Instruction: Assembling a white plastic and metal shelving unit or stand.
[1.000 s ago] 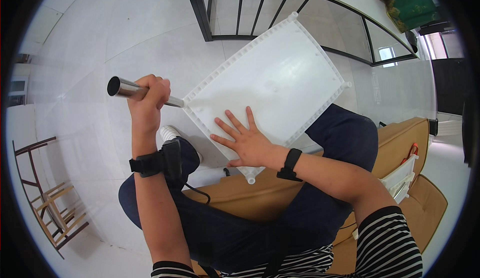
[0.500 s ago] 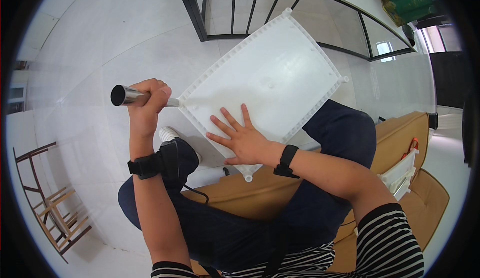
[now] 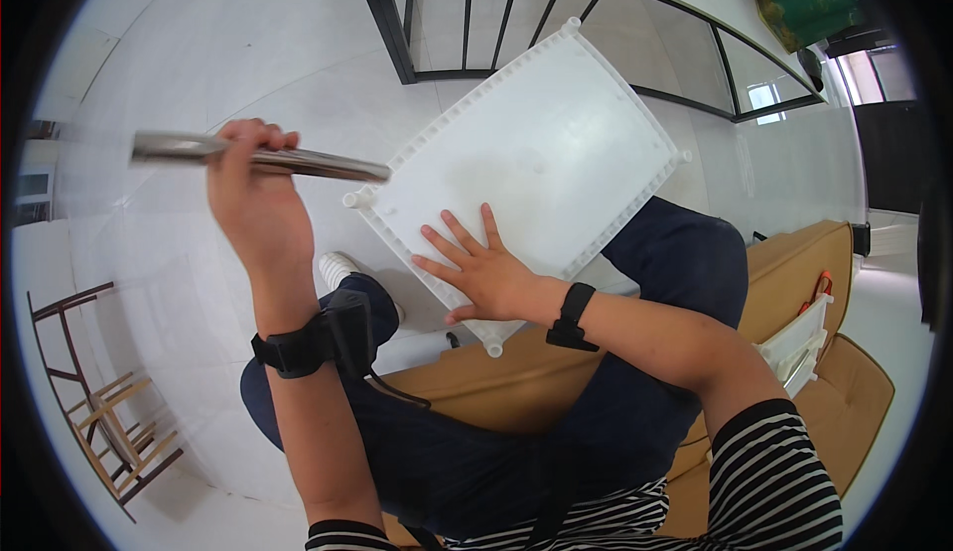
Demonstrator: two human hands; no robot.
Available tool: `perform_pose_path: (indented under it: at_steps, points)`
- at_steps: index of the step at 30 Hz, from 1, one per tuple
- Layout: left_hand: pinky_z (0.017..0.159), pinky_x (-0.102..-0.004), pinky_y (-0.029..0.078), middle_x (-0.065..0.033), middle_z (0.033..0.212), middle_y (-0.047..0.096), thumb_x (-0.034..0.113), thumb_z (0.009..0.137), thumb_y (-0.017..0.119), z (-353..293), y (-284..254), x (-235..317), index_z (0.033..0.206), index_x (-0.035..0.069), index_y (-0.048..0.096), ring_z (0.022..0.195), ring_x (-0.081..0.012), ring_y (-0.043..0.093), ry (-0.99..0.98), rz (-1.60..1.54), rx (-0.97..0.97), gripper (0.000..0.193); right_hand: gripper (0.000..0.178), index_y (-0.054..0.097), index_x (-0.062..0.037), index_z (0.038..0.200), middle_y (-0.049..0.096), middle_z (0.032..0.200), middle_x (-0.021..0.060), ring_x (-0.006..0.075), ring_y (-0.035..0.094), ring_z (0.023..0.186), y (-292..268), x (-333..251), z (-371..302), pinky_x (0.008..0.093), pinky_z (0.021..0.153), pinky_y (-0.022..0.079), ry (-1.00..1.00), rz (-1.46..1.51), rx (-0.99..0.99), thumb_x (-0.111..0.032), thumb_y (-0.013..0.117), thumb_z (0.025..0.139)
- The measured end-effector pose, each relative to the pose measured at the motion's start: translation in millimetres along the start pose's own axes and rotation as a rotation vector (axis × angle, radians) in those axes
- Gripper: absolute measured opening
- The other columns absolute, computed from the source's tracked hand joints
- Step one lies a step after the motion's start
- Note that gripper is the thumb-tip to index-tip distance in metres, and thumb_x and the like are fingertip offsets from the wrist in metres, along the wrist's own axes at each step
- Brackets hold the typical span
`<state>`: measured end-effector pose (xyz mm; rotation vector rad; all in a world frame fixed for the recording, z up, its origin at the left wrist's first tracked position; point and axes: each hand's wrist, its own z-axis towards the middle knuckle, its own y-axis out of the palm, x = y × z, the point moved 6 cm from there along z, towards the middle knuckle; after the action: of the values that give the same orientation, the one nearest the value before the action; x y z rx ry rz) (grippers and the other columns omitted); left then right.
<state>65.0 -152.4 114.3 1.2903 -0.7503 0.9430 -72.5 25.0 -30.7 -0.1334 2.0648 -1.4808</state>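
Note:
A shiny metal tube [image 3: 328,165] is gripped in my left hand [image 3: 260,189], its fingers wrapped round the middle. The tube lies roughly level, and its right end overlaps the left edge of a white plastic panel [image 3: 556,124] in view; whether they touch I cannot tell. The panel has a ribbed rim and a short round socket at each corner; the left corner socket [image 3: 355,199] is bare. My right hand [image 3: 486,273] rests flat on the panel near its lower-left edge, fingers spread. The panel leans against my right knee [image 3: 685,253].
A tan sofa [image 3: 794,263] is under and beside me, with a smaller white plastic frame [image 3: 799,343] and an orange-handled tool on it. A black-framed table [image 3: 397,25] stands ahead. At far left there is a wooden rack [image 3: 109,402]. A green bag [image 3: 804,0] sits at upper right.
My left hand has moved up and left with the tube, whose end has come away from the panel's left corner socket. The tube has swung level. My right hand and the panel have barely moved.

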Motion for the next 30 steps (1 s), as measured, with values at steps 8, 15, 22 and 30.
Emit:
perform_pose_path:
  at_steps: [8, 15, 22, 30]
  points:
    - [0.092, -0.0383, 0.051, -0.013, 0.1, 0.056, 0.009, 0.093, 0.057, -26.3, 14.8, -46.0, 0.118, -0.008, 0.046, 0.094, -0.0204, 0.058, -0.395, 0.193, -0.116, 0.032, 0.072, 0.035, 0.0073, 0.133, 0.049, 0.127, 0.0207, 0.0336, 0.049, 0.117, -70.7, 10.5, -16.2, 0.0428, 0.1, 0.038, 0.345, 0.607, 0.43, -0.036, 0.066, 0.086]
    - [0.086, -0.0358, 0.052, -0.0126, 0.097, 0.062, 0.024, 0.095, 0.057, -72.1, 57.2, -63.4, 0.116, -0.005, 0.052, 0.094, -0.0198, 0.061, -0.628, 0.133, -0.407, 0.036, 0.028, 0.052, 0.0008, 0.097, 0.061, 0.08, 0.0095, 0.0196, 0.061, 0.068, -91.9, 6.0, -85.9, 0.0318, 0.063, 0.048, 0.578, 1.05, 0.225, -0.026, 0.057, 0.092]
    - [0.078, -0.0375, 0.048, -0.0138, 0.092, 0.066, 0.026, 0.086, 0.064, -123.7, 43.6, -91.1, 0.105, 0.001, 0.063, 0.088, -0.0301, 0.062, -0.056, 1.177, -1.199, 0.031, 0.025, 0.051, -0.0054, 0.106, 0.057, 0.078, 0.0051, 0.0166, 0.057, 0.068, -123.6, 2.9, -286.9, 0.0296, 0.061, 0.046, 0.868, 1.655, 0.967, -0.03, 0.049, 0.099]
    - [0.073, -0.0344, 0.049, -0.015, 0.082, 0.066, 0.019, 0.086, 0.063, -126.0, 30.4, -98.3, 0.098, -0.002, 0.064, 0.08, -0.0261, 0.064, -0.189, 1.044, -1.103, 0.024, 0.026, 0.045, -0.0131, 0.09, 0.044, 0.066, 0.0007, 0.0152, 0.044, 0.058, 0.2, 63.8, -518.5, 0.0288, 0.055, 0.039, 1.271, 1.591, 1.567, -0.037, 0.046, 0.099]
